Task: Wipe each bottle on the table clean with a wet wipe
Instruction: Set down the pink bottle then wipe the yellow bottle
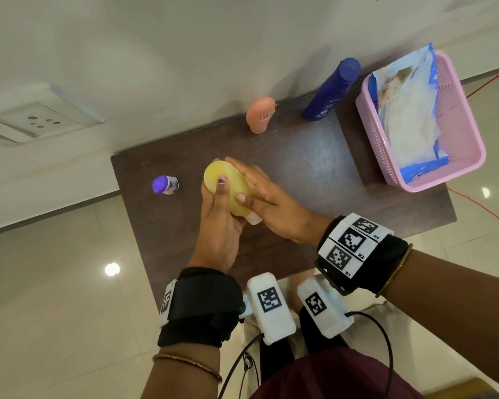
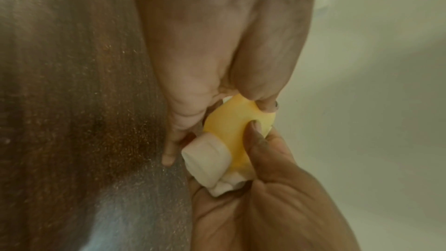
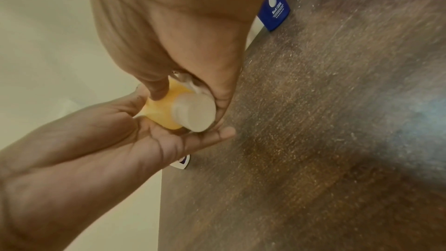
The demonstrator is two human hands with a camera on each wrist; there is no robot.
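Note:
My left hand (image 1: 218, 226) grips a yellow bottle (image 1: 228, 188) with a white cap (image 1: 254, 219), tilted above the dark table (image 1: 314, 174); its thumb lies across the bottle's top. My right hand (image 1: 268, 203) wraps over the bottle's right side, its thumb on the yellow body, and presses a white wet wipe (image 2: 225, 185) against it. In the right wrist view the wipe (image 3: 190, 83) shows under the fingers (image 3: 222, 100) just above the cap (image 3: 196, 114). A small purple-capped bottle (image 1: 164, 184), a peach bottle (image 1: 260, 114) and a tall blue bottle (image 1: 332, 90) stand on the table.
A pink basket (image 1: 444, 180) at the table's right end holds an opened pack of wipes (image 1: 406, 110). The table backs onto a white wall. An orange cable (image 1: 484, 208) runs along the floor to the right.

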